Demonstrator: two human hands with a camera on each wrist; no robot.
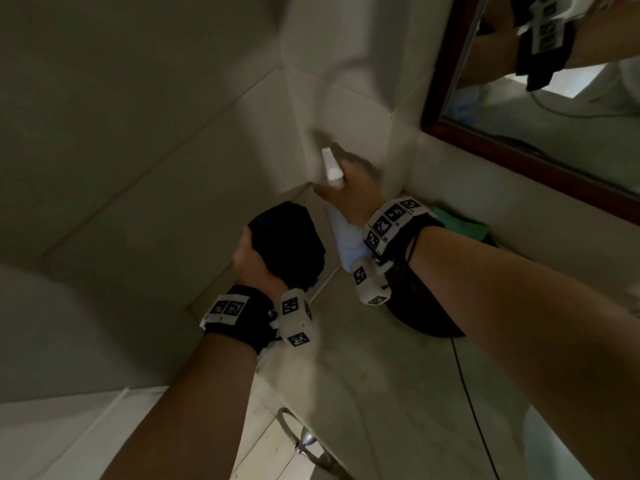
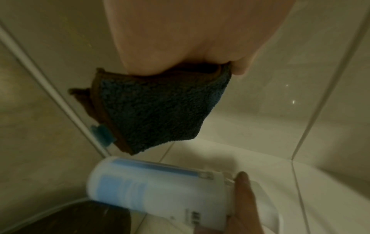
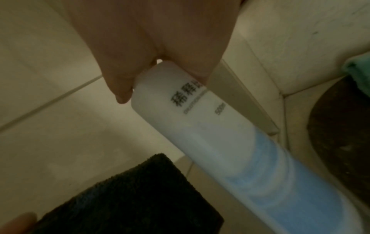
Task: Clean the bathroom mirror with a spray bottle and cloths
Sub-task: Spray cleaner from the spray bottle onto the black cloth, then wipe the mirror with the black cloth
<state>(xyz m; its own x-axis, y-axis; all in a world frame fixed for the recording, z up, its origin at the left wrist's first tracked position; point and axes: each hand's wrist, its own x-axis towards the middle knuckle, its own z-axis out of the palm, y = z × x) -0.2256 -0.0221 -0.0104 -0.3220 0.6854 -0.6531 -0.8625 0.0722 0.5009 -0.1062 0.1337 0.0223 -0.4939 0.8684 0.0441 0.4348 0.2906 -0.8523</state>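
My left hand (image 1: 258, 252) grips a folded dark blue cloth (image 1: 287, 245) (image 2: 160, 109) (image 3: 128, 197) above the counter's left end. Just to its right, my right hand (image 1: 349, 192) holds a white spray bottle (image 1: 346, 237) (image 2: 160, 188) (image 3: 210, 142) near its top, its blue-labelled base tilted back toward me. The white spray head (image 1: 331, 168) sticks out past my fingers toward the tiled corner. The mirror (image 1: 561, 91) with a dark red frame (image 1: 446, 64) hangs at the upper right and reflects my wrist.
A green cloth (image 1: 460, 225) (image 3: 358, 72) lies on the pale counter (image 1: 381, 393) against the back wall. A dark round basin (image 1: 426, 313) (image 3: 340, 142) sits under my right forearm. Tiled walls close in on the left and behind. A black cable (image 1: 471, 403) trails across the counter.
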